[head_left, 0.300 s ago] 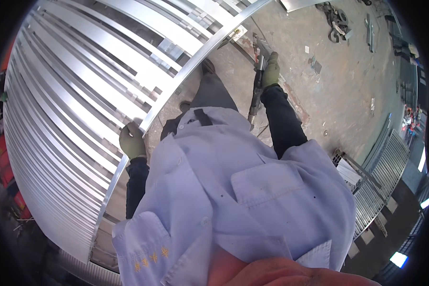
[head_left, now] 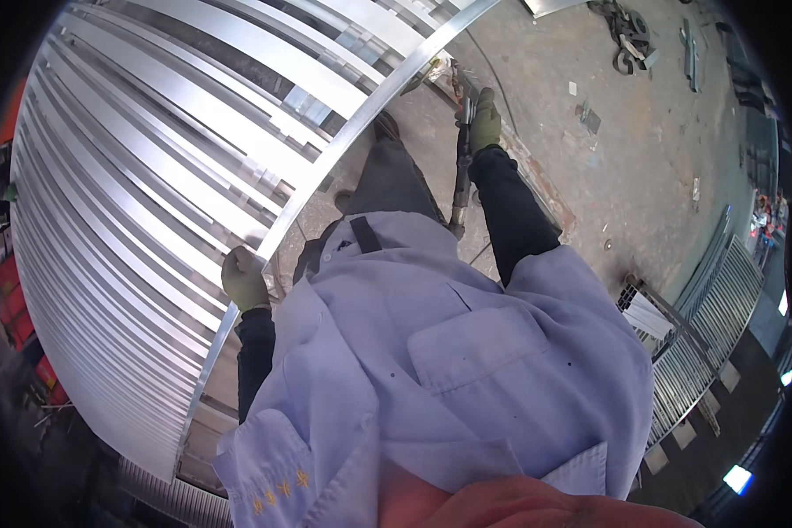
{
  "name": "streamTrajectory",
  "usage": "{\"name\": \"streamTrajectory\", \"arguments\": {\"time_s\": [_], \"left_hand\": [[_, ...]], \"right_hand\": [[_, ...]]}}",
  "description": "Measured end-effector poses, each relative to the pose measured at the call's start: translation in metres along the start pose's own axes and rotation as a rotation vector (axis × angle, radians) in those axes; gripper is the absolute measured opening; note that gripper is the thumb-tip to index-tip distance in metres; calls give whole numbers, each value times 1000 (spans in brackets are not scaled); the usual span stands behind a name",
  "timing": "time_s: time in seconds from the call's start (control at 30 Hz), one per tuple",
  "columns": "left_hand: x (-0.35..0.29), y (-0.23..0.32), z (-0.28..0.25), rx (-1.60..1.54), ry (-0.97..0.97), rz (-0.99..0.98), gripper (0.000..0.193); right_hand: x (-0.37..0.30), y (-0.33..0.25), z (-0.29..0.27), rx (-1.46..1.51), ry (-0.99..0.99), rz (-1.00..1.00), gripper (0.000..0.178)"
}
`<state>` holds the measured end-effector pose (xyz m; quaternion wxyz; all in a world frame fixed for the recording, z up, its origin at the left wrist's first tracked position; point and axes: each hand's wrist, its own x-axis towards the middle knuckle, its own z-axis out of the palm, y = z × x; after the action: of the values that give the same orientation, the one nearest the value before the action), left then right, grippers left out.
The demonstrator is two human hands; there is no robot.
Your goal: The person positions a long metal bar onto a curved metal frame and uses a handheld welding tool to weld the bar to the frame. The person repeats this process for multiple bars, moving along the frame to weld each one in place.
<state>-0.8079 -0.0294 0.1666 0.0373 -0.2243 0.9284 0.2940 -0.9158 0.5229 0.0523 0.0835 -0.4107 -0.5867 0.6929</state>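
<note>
A big panel of shiny metal slats fills the left side, bordered by a pale metal edge rail. My left hand, in an olive-green glove, is closed at this rail, its fingertips partly hidden. On the other side, my right hand, gloved alike, grips a long black-and-silver hand tool. The tool's upper end reaches close to the panel's corner, and its lower end hangs near my jacket hem. Its exact kind does not show.
A cable lies on the worn concrete floor beyond the tool. Dark metal scraps sit at the far right. Another slatted panel stands at the right, with red containers at the far left.
My right hand and the tool have moved slightly left, toward the panel. My left hand stays at the rail, and the whole view has shifted a little.
</note>
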Motion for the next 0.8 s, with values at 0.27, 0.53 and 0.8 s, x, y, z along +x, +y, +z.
{"name": "streamTrajectory", "arguments": {"time_s": [0.27, 0.53, 0.8], "left_hand": [[-2, -3, -1, 23, -14, 0, 32], [0, -7, 6, 29, 61, 50, 46], [-3, -3, 1, -49, 18, -43, 48]], "right_hand": [[-1, 14, 1, 14, -3, -20, 66], [3, 12, 2, 11, 35, -14, 66], [-3, -7, 9, 16, 40, 26, 65]]}}
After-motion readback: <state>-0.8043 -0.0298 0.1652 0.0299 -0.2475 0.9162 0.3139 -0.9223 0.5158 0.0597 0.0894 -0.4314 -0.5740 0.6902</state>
